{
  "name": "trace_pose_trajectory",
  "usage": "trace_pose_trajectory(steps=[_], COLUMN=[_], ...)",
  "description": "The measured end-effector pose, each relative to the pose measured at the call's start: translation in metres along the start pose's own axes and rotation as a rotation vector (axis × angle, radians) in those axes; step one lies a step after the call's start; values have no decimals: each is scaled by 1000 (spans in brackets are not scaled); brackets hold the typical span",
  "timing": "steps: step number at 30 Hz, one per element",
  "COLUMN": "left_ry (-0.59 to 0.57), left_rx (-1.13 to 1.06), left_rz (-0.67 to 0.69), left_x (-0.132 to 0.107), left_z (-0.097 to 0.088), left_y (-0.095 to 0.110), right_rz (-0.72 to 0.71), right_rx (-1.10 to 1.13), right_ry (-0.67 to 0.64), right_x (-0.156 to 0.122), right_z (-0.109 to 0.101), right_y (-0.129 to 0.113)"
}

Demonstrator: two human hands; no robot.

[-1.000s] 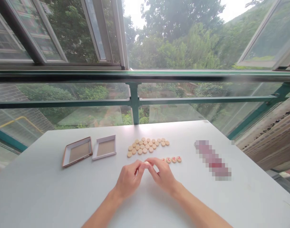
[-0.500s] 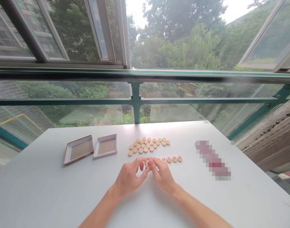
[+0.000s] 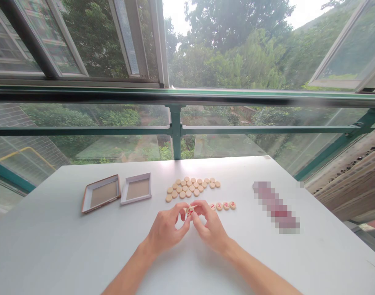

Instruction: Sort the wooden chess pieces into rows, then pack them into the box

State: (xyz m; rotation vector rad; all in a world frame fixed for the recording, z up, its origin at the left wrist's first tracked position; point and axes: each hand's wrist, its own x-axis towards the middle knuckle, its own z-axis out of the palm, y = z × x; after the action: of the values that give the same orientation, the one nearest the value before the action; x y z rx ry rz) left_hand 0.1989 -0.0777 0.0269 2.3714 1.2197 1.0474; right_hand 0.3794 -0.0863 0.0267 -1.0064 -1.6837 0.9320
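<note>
Head view: left hand point(image 3: 167, 230) and right hand point(image 3: 211, 228) pinch one disc point(image 3: 190, 211).

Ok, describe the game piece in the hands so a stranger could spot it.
On the white table by the window railing, look in front of the cluster of plain tan discs. The left hand and right hand meet there, pinching one disc with a red mark; the other red-marked discs lie flat in a row to its right.

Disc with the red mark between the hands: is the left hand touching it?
Touching. Head view: the left hand presses the disc at its edge, no gap; the right hand pinches it too.
</note>
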Motion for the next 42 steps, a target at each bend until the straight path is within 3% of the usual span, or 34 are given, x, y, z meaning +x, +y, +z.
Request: trace_pose_trajectory(steps=[13, 24, 32, 42], left_ry=[7, -16, -16, -55], left_rx=[6, -50, -344, -594], left_rz=[14, -63, -250, -363], left_x=[-1, 1, 6, 7], left_z=[2, 4, 1, 3], left_y=[-2, -2, 0, -4], right_rz=[11, 25, -45, -127], right_rx=[-36, -58, -68, -50], right_ry=[40, 46, 53, 42], right_x=[3, 4, 1, 2], right_z=[0, -4, -1, 2], right_y=[4, 0, 7, 6])
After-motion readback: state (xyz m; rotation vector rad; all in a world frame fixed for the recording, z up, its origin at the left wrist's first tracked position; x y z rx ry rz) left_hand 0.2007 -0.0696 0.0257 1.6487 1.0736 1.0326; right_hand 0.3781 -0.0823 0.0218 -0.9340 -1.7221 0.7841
